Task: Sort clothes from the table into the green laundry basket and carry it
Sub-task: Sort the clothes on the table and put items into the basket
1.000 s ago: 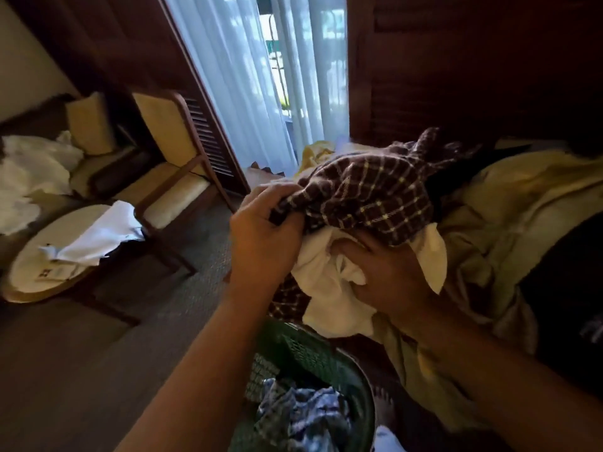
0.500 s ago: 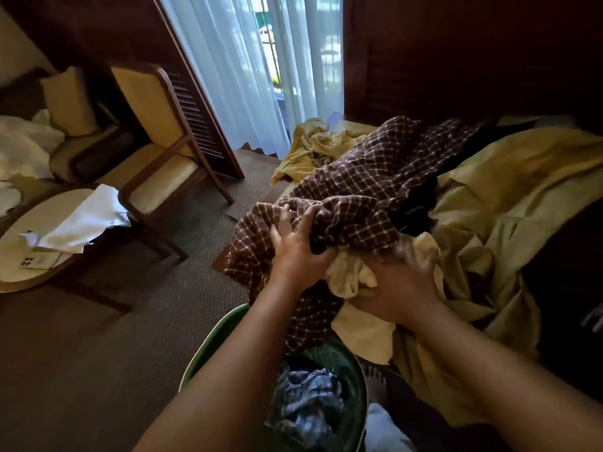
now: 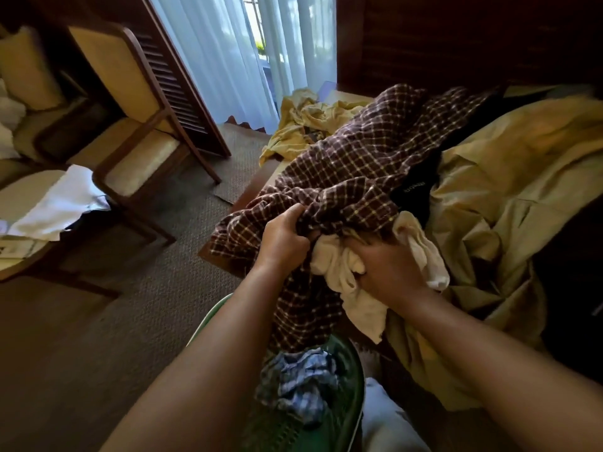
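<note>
The left hand (image 3: 284, 238) and right hand (image 3: 388, 272) have sunk from mid-frame to lower centre, bringing the white cloth (image 3: 339, 272) down. The plaid shirt (image 3: 342, 164), bunched high before, now lies stretched across the pile (image 3: 505, 190), its tail hanging toward the basket (image 3: 354, 370).

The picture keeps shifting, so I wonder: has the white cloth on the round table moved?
No. The white cloth still drapes over the round table beside the wooden chair.

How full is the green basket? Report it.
Not empty, not full: a crumpled blue checked garment lies inside the green basket, with bare green wall showing beside it. Part of it is hidden.
</note>
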A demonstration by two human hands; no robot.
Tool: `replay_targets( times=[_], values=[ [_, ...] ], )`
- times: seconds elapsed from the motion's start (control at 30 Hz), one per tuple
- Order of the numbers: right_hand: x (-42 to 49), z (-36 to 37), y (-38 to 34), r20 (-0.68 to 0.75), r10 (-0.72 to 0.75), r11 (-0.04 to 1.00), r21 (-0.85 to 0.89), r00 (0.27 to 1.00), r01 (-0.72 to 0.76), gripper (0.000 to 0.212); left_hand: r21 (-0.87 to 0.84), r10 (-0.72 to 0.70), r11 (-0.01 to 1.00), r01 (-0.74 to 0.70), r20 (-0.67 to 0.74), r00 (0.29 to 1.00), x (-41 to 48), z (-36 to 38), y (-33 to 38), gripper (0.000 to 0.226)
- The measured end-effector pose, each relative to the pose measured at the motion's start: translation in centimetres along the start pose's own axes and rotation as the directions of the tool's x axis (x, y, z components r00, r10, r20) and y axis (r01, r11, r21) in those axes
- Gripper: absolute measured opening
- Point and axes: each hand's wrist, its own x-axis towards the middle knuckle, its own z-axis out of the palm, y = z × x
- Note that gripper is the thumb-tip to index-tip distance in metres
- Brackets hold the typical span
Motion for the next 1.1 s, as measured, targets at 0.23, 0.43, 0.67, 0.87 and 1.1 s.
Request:
replay_targets(
  times=[0.23,0.43,0.67,0.87,1.1],
  values=[
    [-3.4,-1.0,-5.0,-0.321,-0.164,0.983,0.025,0.933,0.181,0.056,-0.099,0.214,0.965,-0.244,-0.248,0.945,-11.7,-5.2,-2.1,0.020],
    [-6.1,1.7,-11.9,-0.385,-0.159,0.950,0.191,0.909,0.247,0.024,-0.097,0.205,0.958,-0.270,-0.426,0.881,-21.4,-10.0,-4.0,0.029],
    [-10.3,-0.5,-17.8,-0.054,-0.212,0.955,0.199,0.976,0.219,0.054,-0.023,0.016,0.999,-0.041,-0.653,0.757,-29.5,-13.8,-9.1,0.025],
    [-14.5,1.7,-20.2,0.057,-0.489,0.872,0.061,0.871,0.486,0.059,0.058,-0.080,0.982,0.182,-0.741,0.666,-31.5,-12.2,-15.0,0.024],
    [-17.6,6.2,-19.0,0.123,-0.390,0.914,0.173,0.912,0.367,0.065,0.084,-0.282,0.893,0.442,-0.662,0.695,-32.4,-6.9,-17.7,0.028]
  ],
)
